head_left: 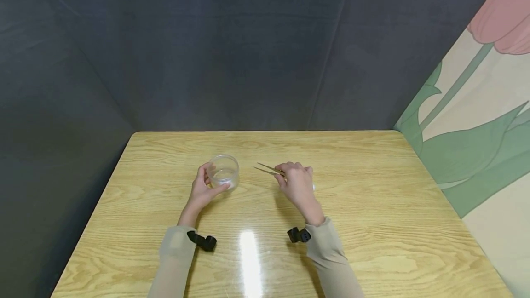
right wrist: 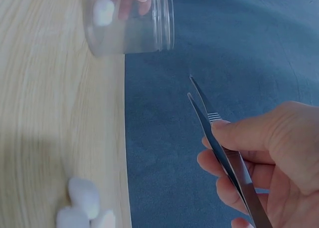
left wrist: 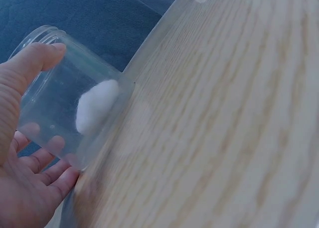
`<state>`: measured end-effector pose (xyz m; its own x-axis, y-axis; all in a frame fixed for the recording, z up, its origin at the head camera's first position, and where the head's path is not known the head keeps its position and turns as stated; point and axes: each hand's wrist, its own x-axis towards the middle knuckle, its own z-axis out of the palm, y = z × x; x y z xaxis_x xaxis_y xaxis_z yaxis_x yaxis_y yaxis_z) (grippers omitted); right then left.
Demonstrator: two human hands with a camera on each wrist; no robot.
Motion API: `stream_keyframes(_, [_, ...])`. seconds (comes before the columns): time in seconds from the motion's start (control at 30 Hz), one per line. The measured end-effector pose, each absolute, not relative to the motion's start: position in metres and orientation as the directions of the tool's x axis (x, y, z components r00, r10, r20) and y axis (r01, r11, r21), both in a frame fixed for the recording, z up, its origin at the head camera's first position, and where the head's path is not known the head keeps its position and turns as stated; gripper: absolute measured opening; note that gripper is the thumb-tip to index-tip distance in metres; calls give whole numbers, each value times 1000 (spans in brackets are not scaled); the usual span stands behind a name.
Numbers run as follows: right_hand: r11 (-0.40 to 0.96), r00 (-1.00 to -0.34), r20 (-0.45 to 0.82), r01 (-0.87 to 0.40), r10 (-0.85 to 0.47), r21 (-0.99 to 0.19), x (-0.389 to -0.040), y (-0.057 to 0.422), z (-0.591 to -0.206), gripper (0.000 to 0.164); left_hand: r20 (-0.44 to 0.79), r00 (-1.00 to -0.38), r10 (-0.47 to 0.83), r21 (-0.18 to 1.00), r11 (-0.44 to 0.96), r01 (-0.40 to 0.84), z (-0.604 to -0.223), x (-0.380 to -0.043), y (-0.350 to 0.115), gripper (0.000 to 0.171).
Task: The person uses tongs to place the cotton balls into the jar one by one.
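My left hand holds a clear plastic jar around its side, thumb on one side and fingers on the other. Inside the jar lies a white cotton ball, at the bottom. With thumb and fingers, my right hand grips metal tweezers above the table. Their tips stand slightly apart, with nothing between them, and point toward the jar. Several white cotton balls lie on the table by the right hand; in the head view that hand hides most of them.
The wooden table has its far edge against a dark cloth backdrop. A floral curtain borders the right side. Black wrist cameras are worn at both sleeves. A bright glare streak marks the tabletop between the forearms.
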<state>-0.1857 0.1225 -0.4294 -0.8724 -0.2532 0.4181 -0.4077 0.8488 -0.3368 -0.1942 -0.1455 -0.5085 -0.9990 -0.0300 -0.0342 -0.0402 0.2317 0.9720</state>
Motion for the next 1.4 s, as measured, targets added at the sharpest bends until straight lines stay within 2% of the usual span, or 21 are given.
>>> stream_keyframes(1.17, [882, -890, 392, -362, -231, -303, -184, 163, -436, 13, -36, -999, -24, 978, 204, -40, -508, -194, -146, 83])
stream_keyframes(1.4, [882, -880, 421, -364, -221, -299, -183, 172, -440, 14, -39, -999, -23, 979, 200, -43, -508, -194, -146, 83])
